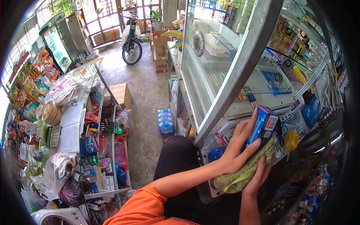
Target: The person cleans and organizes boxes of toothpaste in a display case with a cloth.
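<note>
My left hand (240,150) is closed around a small blue, red and white carton (258,125). Its printing is too small to read. Beneath the carton bunches a yellow-green cloth (240,176), and my right hand (260,174) grips this cloth from the right side, pressing it up toward the carton. Both hands are close together in front of the glass display cabinet (212,116). Pencils or pens (249,95) stand just beyond the carton, inside the cabinet.
A metal cabinet post (240,71) slants up close to my hands. Bottled water (165,122) sits on the floor by my knee. At left, a packed glass counter (90,71) carries an open notebook (71,127) and a calculator (54,135). A motorbike (132,41) stands near the door.
</note>
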Motion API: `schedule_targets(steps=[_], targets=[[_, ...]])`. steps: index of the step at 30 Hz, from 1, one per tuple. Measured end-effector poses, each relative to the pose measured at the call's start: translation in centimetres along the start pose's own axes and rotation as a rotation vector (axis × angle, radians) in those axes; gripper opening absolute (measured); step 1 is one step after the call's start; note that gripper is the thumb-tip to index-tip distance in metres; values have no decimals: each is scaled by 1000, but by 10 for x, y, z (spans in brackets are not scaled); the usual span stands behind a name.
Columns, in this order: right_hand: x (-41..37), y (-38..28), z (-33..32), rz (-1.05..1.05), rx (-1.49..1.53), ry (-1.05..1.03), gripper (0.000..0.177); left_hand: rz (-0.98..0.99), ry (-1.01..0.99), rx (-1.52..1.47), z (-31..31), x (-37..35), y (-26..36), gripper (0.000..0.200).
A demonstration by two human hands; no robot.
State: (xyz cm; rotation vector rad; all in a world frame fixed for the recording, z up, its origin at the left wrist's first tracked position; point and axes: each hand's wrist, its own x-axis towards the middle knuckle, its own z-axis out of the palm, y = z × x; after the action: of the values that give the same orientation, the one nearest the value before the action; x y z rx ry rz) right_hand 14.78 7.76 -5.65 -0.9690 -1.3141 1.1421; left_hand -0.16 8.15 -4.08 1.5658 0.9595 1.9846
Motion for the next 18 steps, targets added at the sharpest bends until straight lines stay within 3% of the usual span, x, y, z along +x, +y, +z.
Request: schedule_targets(steps=[4, 6, 9, 11, 13, 16, 18], targets=[[-2, 4, -2, -83, -42, -60, 67, 0, 28, -22, 0, 1, 0, 78], [-3, 6, -8, 49, 33, -204, 64, -51, -76, -101, 3, 0, 0, 77], [9, -9, -1, 54, 38, -136, 63, -58, -142, -119, 5, -3, -3, 76], [31, -22, -1, -5, 125, -154, 62, -29, -145, -88, 13, -9, -5, 76], [44, -56, 22, -207, 134, -203, 66, -92, -206, -88, 16, -12, -3, 76], [53, -47, 19, -300, 72, -240, 62, -55, -180, -87, 13, -8, -3, 76], [34, -25, -4, -44, 44, -289, 64, -28, -118, -64, 9, -4, -4, 77]])
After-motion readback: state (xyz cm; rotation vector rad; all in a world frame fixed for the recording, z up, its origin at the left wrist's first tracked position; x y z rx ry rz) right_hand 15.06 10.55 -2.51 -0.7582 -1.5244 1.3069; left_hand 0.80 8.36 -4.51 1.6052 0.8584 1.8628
